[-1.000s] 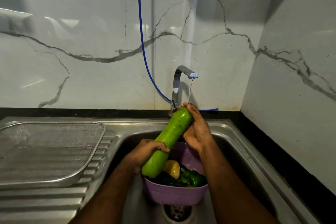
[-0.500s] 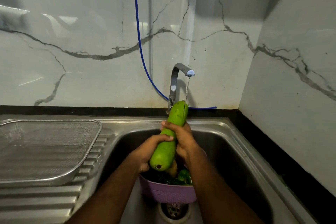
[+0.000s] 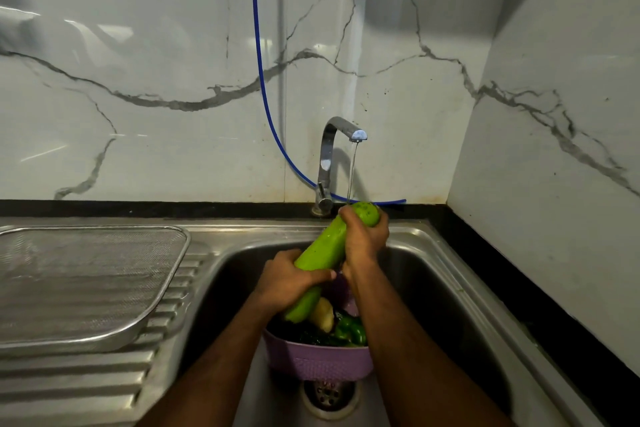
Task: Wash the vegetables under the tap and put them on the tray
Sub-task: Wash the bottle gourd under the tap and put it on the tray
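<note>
A long light-green gourd [image 3: 325,248] slants over the sink, its far end under the thin stream from the chrome tap [image 3: 337,135]. My left hand [image 3: 287,282] grips its lower half. My right hand [image 3: 363,239] is wrapped round its upper end. Below them a purple basket [image 3: 318,360] stands in the sink and holds a yellowish vegetable [image 3: 322,314], a green pepper [image 3: 351,329] and dark greens. A metal mesh tray [image 3: 86,284] lies on the draining board at the left with nothing on it.
The steel sink basin [image 3: 433,305] has its drain [image 3: 329,395] just in front of the basket. A blue hose [image 3: 263,80] runs down the marble wall behind the tap. A black counter edge runs along the right wall.
The gourd has tilted back to a slant, with its top end to the right under the stream. My right hand has slid up from the middle to the top end.
</note>
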The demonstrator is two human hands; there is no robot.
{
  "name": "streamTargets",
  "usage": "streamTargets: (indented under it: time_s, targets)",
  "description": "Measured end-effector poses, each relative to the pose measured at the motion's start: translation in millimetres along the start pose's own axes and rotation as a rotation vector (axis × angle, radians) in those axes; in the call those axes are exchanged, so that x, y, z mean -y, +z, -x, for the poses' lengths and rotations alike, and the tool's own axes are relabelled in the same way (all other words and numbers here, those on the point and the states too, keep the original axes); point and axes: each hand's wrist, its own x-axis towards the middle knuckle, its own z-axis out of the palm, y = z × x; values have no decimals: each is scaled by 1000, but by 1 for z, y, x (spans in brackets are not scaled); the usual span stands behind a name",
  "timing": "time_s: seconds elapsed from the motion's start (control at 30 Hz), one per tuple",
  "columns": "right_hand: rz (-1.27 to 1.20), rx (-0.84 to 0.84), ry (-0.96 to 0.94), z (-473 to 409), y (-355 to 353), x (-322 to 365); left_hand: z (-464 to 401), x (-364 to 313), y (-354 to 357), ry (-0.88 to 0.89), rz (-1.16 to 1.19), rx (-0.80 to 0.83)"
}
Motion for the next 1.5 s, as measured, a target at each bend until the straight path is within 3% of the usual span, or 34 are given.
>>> streamTargets:
  time_s: [0.17, 0.33, 0.43, 0.57, 0.83, 0.97, 1.1, 1.23, 1.5]
  targets:
    - [42, -48, -68, -8, -2, -4, 7, -4, 0, 176, -511, -322]
    - [205, 59, -37, -14, 2, -17, 9, -7, -8, 169, -494, -420]
    - [112, 174, 109, -14, -5, -7, 2, 2, -25, 43, -329, -280]
    - [-121, 338, 323, -8, -13, 4, 2, 15, -41, -61, 78, -17]
    - [-265, 639, 414, 5, -16, 16, 14, 18, -56, -360, 523, 534]
    - [-338, 708, 405, 9, -12, 16, 12, 19, -56, -415, 637, 680]
    - [-292, 605, 410, 5, -9, 15, 8, 20, -52, -400, 652, 741]
    - [-176, 403, 311, 2, -3, 18, 3, 20, -43, -320, 574, 553]
    - [-7, 253, -5, -2, 10, -1, 0, 17, -22, -93, 325, -14]
